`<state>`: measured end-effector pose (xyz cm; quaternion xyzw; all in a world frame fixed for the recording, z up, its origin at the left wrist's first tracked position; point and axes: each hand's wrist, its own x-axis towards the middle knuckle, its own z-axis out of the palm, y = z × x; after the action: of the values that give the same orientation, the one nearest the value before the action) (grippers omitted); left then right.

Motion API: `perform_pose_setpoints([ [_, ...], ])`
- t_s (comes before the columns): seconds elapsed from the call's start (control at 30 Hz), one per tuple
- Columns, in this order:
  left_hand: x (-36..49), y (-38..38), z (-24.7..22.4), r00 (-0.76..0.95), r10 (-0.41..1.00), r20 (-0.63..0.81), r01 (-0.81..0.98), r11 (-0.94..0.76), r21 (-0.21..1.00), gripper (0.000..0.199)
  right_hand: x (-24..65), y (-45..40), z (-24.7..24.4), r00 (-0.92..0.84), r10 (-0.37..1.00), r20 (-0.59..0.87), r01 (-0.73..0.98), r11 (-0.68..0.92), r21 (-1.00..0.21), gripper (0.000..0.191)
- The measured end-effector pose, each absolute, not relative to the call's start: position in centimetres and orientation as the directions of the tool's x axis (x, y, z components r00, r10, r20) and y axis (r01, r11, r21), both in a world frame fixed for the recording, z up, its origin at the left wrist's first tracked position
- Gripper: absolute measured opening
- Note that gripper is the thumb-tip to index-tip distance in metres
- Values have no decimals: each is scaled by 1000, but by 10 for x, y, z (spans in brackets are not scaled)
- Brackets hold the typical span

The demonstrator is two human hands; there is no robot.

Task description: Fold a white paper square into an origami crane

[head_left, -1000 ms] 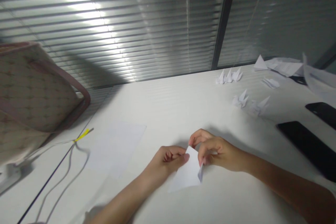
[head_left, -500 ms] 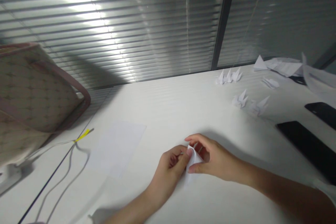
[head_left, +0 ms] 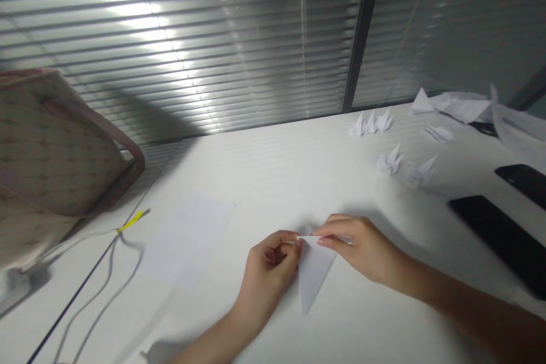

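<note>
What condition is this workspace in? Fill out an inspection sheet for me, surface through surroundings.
Surface: white tabletop, partly shadowed.
Job's things: folded white paper, tapering to a point towards the wearer.
Clutter: five origami cranes, two black phones, loose papers, flat sheet.
Hands: left hand and right hand both pinch the folded white paper's far edge.
Cables: grey cable with yellow tie, at left.
Surroundings: blinds behind; handbag at left.

Over on the table (head_left: 264,179), a sheet (head_left: 187,242) lies left of the held paper (head_left: 314,267), phones (head_left: 497,242) right, paper cranes (head_left: 389,162) farther back, blinds (head_left: 256,51) behind.
</note>
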<state>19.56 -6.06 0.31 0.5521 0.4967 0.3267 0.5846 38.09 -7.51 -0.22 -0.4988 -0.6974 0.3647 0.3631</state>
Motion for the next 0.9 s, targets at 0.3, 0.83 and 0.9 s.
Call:
perform_pose_setpoints([
  [0.3,197,-62,2,348,905,-242,184,188,965,24,375,-84,1,-336,855,395,746,497,-442,18],
  [0.83,200,-62,-2,365,888,-280,123,252,960,24,367,-86,0,-404,695,595,750,624,-219,14],
  [0.9,200,-61,-2,363,882,-302,94,288,953,24,367,-87,0,-424,674,604,749,636,-184,15],
])
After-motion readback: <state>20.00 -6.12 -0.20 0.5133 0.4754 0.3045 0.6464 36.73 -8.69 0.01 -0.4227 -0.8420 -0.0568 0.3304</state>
